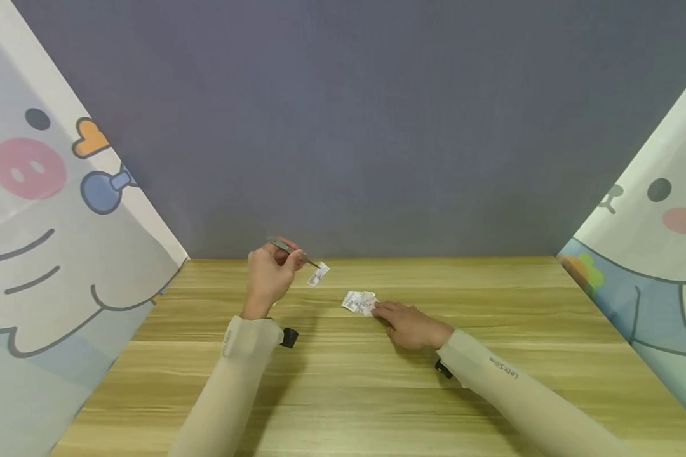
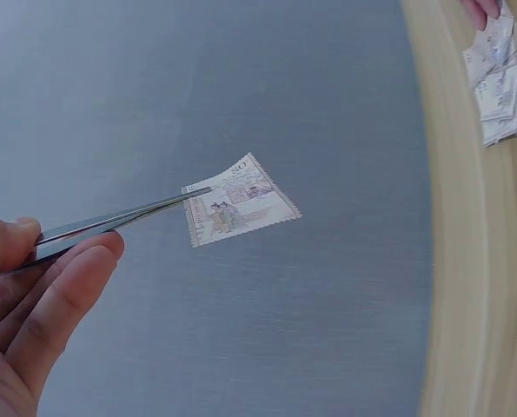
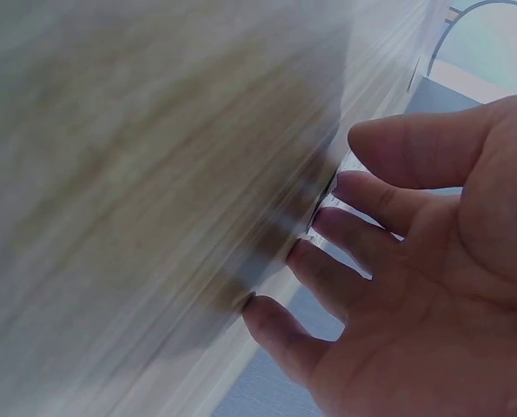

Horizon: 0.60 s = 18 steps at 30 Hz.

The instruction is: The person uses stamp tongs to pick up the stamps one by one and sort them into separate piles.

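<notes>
My left hand [image 1: 269, 277] pinches a pair of metal tweezers [image 2: 102, 228] between thumb and fingers. The tweezers' tips grip one postage stamp [image 2: 239, 211] by its edge; it has perforated borders, printed figures and a number, and hangs in the air above the table. To the right, a small overlapping pile of stamps [image 1: 357, 301] lies on the table. The fingertips of my right hand [image 1: 414, 325] touch the right end of that pile, its fingers loosely bent and spread in the right wrist view. There, the stamps are mostly hidden by the fingers.
The wood-grain table [image 1: 343, 387] ends at a grey upright panel [image 1: 343, 139] at the back. Panels with cartoon animals stand at the left [image 1: 63, 209] and right [image 1: 663, 209]. Dark wrist-camera parts show by both cuffs.
</notes>
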{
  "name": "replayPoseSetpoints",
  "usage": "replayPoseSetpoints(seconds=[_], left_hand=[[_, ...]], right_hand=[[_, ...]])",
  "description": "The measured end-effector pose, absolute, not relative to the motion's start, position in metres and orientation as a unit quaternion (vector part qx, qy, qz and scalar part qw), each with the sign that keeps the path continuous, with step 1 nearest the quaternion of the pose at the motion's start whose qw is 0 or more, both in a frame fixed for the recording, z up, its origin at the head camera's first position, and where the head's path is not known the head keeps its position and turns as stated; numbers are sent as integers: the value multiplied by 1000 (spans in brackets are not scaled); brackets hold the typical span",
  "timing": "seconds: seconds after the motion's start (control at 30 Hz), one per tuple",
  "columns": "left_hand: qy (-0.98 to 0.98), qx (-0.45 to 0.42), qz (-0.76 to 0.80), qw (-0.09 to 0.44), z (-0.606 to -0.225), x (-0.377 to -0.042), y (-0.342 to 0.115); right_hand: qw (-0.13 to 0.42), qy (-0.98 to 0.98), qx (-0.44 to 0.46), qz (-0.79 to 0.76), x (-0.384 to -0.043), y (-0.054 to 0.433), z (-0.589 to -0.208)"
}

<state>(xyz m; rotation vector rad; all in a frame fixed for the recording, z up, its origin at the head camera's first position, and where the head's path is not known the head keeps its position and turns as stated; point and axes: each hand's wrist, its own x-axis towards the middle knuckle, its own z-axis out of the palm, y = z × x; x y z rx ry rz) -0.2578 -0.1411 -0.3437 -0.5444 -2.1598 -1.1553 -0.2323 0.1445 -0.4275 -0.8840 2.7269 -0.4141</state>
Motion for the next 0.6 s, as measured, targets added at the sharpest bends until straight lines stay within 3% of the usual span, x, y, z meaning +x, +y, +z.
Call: replayPoseSetpoints(seconds=[0.6], left_hand=[[-816, -195, -439, 322, -335, -250, -161]], right_hand=[[123, 934, -303, -146, -232, 146, -429]])
